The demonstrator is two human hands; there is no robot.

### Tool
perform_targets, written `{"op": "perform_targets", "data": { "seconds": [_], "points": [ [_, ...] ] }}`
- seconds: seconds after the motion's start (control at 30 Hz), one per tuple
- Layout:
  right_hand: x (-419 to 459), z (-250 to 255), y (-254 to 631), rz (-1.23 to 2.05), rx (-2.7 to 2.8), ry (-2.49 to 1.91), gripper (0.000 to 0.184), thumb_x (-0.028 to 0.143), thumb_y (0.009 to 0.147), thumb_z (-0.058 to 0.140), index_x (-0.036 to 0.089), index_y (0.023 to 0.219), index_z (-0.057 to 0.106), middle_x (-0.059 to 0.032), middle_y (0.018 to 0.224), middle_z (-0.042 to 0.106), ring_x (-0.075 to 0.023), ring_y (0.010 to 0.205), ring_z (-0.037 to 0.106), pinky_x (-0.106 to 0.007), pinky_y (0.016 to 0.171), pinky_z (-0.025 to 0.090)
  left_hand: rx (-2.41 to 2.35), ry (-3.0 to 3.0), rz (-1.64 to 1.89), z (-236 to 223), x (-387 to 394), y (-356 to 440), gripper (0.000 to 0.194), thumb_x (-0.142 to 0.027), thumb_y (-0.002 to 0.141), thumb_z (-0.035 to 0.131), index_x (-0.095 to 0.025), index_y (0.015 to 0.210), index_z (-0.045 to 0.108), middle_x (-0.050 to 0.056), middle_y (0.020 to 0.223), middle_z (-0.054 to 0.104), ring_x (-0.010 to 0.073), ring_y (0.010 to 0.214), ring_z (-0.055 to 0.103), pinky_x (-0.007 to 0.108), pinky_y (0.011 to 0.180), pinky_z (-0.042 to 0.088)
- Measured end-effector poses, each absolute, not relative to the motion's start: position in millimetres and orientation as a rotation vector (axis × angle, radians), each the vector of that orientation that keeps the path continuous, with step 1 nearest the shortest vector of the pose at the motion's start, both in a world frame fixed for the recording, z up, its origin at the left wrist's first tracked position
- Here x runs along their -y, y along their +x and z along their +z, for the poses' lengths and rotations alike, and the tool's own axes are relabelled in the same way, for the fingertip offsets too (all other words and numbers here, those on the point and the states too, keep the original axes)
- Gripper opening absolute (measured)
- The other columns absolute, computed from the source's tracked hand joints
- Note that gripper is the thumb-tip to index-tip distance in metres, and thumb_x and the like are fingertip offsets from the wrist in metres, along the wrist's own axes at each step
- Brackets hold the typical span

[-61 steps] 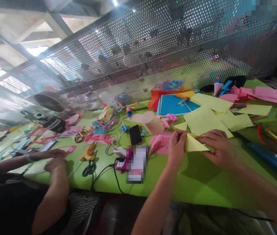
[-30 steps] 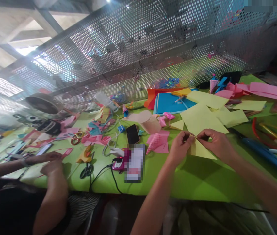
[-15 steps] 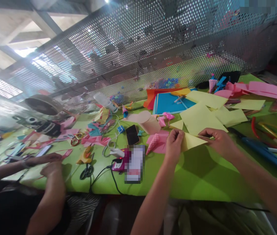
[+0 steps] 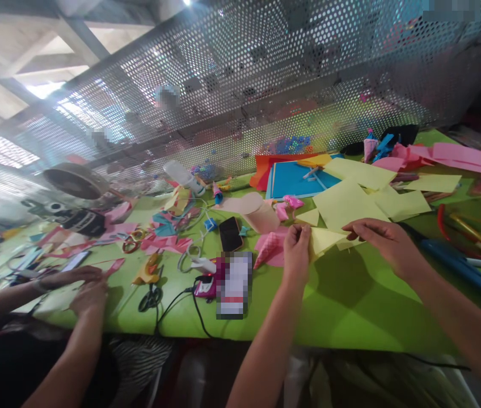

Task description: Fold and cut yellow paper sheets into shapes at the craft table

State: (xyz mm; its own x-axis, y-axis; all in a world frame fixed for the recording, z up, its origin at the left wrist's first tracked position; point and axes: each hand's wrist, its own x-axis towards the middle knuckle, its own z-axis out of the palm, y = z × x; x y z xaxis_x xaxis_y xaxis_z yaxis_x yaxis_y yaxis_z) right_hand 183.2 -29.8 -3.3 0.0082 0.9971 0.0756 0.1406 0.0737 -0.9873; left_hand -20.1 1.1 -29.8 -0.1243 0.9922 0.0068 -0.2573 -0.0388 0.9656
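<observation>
My left hand pinches the left end of a small folded piece of pale yellow paper, held above the green table. At the paper's pointed right end, the thumb and fingers of my right hand are closed on its tip. Just behind lie larger yellow sheets and a small yellow triangle. Left of my left hand, a pink paper cone rests on a round pink paper.
A blurred-out phone, a black phone and cables lie to the left. Blue sheets are stacked at the back. A blue tool lies at right. A co-worker's hands hold red paper at far left.
The yellow paper has tilted and narrowed in view, its right tip now between my right fingers. My left hand has shifted slightly left. The co-worker's hands have moved closer together.
</observation>
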Motion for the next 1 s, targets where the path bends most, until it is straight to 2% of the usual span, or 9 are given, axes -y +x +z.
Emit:
{"op": "perform_targets", "data": {
  "seconds": [0.1, 0.2, 0.33, 0.57, 0.67, 0.77, 1.0],
  "points": [
    [30, -3, 181, 1.007, 1.376, -1.273, 0.041, 0.062, 0.083, 0.073, 0.025, 0.1, 0.078, -0.0053, 0.093, 0.077, -0.0221, 0.086, 0.068, -0.034, 0.077, 0.052, -1.081, 0.945, 1.42, -29, -1, -20, 0.032, -0.046, 0.082, 0.079, -0.019, 0.084, 0.061, -0.002, 0.08, 0.057, 0.0113, 0.073, 0.05, 0.022, 0.069, 0.042],
    [30, -3, 179, 0.908, 1.438, -1.308, 0.04, 0.061, 0.08, 0.076, 0.024, 0.093, 0.077, -0.0051, 0.086, 0.075, -0.0219, 0.079, 0.066, -0.034, 0.073, 0.052, -1.066, 0.947, 1.392, -29, 0, -19, 0.032, -0.046, 0.082, 0.079, -0.019, 0.084, 0.061, -0.002, 0.08, 0.058, 0.0113, 0.073, 0.051, 0.022, 0.068, 0.041],
    [28, -4, 179, 0.89, 1.441, -1.346, 0.039, 0.062, 0.083, 0.072, 0.024, 0.083, 0.075, -0.0034, 0.081, 0.074, -0.0213, 0.076, 0.065, -0.034, 0.071, 0.049, -1.084, 0.972, 1.367, -30, 0, -18, 0.031, -0.043, 0.082, 0.078, -0.018, 0.084, 0.06, -0.003, 0.078, 0.057, 0.0112, 0.072, 0.049, 0.022, 0.067, 0.039],
    [27, -7, 180, 0.877, 1.463, -1.351, 0.034, 0.057, 0.088, 0.068, 0.024, 0.082, 0.072, -0.0018, 0.079, 0.073, -0.0209, 0.075, 0.064, -0.034, 0.07, 0.048, -1.105, 1.012, 1.389, -31, -1, -17, 0.03, -0.043, 0.083, 0.077, -0.018, 0.084, 0.06, -0.002, 0.079, 0.057, 0.0115, 0.074, 0.049, 0.023, 0.069, 0.039],
    [29, -6, 181, 0.568, 1.581, -1.292, 0.023, 0.047, 0.092, 0.069, 0.026, 0.1, 0.074, -0.0049, 0.105, 0.076, -0.0252, 0.095, 0.067, -0.04, 0.086, 0.051, -1.078, 0.933, 1.389, -35, -3, -18, 0.031, -0.044, 0.081, 0.078, -0.018, 0.085, 0.06, -0.003, 0.08, 0.057, 0.0116, 0.074, 0.05, 0.023, 0.071, 0.041],
    [33, -4, 178, 0.206, 1.735, -1.181, 0.023, 0.036, 0.094, 0.068, 0.028, 0.115, 0.073, -0.0074, 0.137, 0.067, -0.0296, 0.122, 0.06, -0.049, 0.105, 0.045, -1.048, 0.834, 1.394, -39, -5, -18, 0.032, -0.043, 0.079, 0.079, -0.018, 0.087, 0.06, -0.003, 0.083, 0.057, 0.0115, 0.076, 0.052, 0.023, 0.073, 0.042],
    [37, -17, 156, -0.007, 2.01, -1.175, 0.01, 0.028, 0.089, 0.071, 0.023, 0.096, 0.077, -0.0073, 0.164, 0.043, -0.0374, 0.139, 0.046, -0.057, 0.11, 0.042, -0.985, 0.799, 1.369, -42, -2, -9, 0.033, -0.045, 0.08, 0.078, -0.02, 0.086, 0.058, -0.003, 0.082, 0.056, 0.0118, 0.077, 0.053, 0.023, 0.073, 0.043]
  ]
}}
